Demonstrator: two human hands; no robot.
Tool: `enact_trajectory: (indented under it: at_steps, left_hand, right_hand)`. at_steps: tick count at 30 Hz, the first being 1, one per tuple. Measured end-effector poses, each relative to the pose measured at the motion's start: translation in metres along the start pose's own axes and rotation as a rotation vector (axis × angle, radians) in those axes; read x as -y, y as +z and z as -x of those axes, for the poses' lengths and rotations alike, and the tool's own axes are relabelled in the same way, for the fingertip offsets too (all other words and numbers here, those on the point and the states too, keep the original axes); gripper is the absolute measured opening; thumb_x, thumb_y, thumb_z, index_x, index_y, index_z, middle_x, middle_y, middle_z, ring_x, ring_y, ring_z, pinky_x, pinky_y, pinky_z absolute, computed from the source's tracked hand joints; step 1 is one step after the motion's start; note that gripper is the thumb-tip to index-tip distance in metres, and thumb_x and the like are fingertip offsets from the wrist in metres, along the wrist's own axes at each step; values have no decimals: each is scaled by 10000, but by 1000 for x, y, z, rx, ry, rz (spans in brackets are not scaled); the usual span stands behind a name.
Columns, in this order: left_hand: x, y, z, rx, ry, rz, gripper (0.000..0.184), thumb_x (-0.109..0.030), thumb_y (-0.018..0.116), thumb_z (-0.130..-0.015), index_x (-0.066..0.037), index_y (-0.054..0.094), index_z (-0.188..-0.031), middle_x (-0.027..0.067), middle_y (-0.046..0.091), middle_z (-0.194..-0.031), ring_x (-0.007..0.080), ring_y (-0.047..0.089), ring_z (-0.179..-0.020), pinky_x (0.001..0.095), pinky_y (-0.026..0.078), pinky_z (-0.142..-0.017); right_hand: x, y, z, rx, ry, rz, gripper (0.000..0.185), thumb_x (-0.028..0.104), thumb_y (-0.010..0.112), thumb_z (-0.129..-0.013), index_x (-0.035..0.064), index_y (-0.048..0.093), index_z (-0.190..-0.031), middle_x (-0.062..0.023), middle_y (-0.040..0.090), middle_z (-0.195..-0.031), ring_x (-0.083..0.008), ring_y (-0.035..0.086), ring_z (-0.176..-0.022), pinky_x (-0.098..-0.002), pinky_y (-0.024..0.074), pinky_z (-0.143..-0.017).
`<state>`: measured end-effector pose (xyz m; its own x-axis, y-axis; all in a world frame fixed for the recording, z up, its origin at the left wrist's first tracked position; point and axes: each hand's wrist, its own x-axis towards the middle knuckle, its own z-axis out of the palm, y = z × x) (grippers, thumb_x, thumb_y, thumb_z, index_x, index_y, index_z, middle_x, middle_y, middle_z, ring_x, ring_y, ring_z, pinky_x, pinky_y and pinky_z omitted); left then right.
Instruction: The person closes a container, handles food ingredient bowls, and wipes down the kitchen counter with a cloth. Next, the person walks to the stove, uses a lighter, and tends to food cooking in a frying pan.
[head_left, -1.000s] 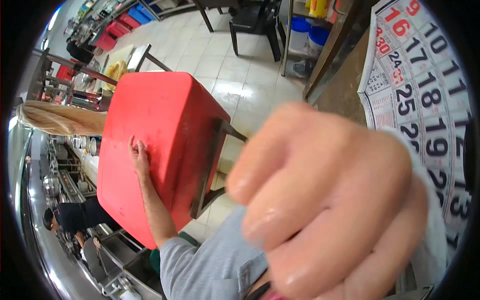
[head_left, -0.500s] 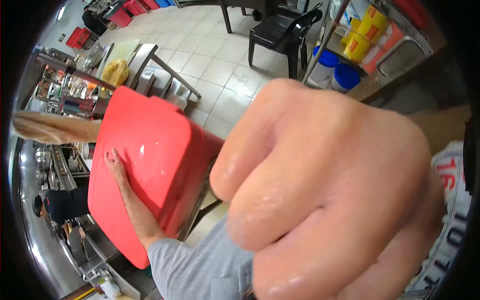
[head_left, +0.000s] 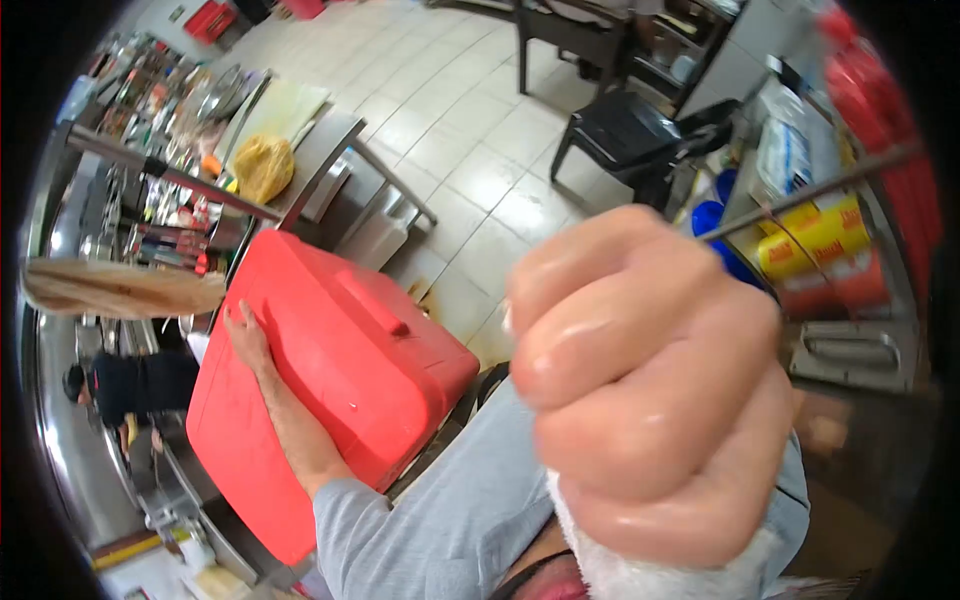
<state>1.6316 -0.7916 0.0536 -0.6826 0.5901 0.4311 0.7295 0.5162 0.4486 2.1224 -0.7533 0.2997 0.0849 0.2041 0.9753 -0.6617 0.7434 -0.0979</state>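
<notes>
Centrally, and large in the head view, the right hand point(head_left: 650, 390) is raised near the camera. Its fingers are curled into a compact fist, their skin glossy as though wet. A white fluffy cloth point(head_left: 640, 580) emerges along the lower edge of the fist and is apparently clamped within it, though the palm is hidden.

Left of centre, the red plastic cooler box point(head_left: 360, 370) stands beside the person, its broad face turned upward and its rounded edges slanting across the tilted view. The left hand point(head_left: 248, 340), at the end of a bare forearm below a grey sleeve point(head_left: 350, 520), rests on this face near its far edge; its fingers are slightly apart, laid on the surface rather than closed around anything. What supports the box cannot be made out.

Judged from posture, the step in hand is one of bracing: the left hand steadies the box while the right holds the cloth clear of it. Any next move with the cloth calls for firm left-hand contact and for right fingers tight enough that no fold slips free.

Beyond the box, a metal tabletop point(head_left: 325, 150) carries a yellow plastic bag point(head_left: 263, 168) beside a pale board point(head_left: 285, 110). At far left, a co-worker in dark clothing point(head_left: 140, 380) bends over a work area.
</notes>
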Motion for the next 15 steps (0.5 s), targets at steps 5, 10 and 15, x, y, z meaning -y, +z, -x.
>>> enact_trajectory:
  at_steps: [5, 10, 15]
  left_hand:
    - [-13, -4, 0, 24, -138, -7, 693, -563, 444, -836, -54, 356, -1298, 94, 551, -652, 242, 533, -615, 389, 397, -568]
    - [-27, -3, 0, 52, -305, -90, 708, -577, 428, -833, -63, 336, -1311, 137, 601, -789, 280, 581, -747, 401, 429, -659]
    - [-56, 8, 2, 27, -438, -193, 772, -636, 373, -811, -81, 284, -1339, 202, 459, -1253, 352, 454, -1141, 439, 344, -936]
  right_hand:
    - [-62, -35, -16, 184, -1, -50, 137, -31, 510, -530, 56, 405, -548, -18, 376, -488, -121, 287, -370, -243, 187, -359]
    - [-124, -82, -30, 416, -8, -428, 121, -6, 525, -558, 67, 444, -610, -15, 390, -522, -134, 318, -386, -253, 227, -362]
    - [-173, -130, -53, 194, -72, -102, 209, 22, 522, -625, 64, 387, -471, -20, 423, -476, -129, 330, -349, -230, 282, -356]
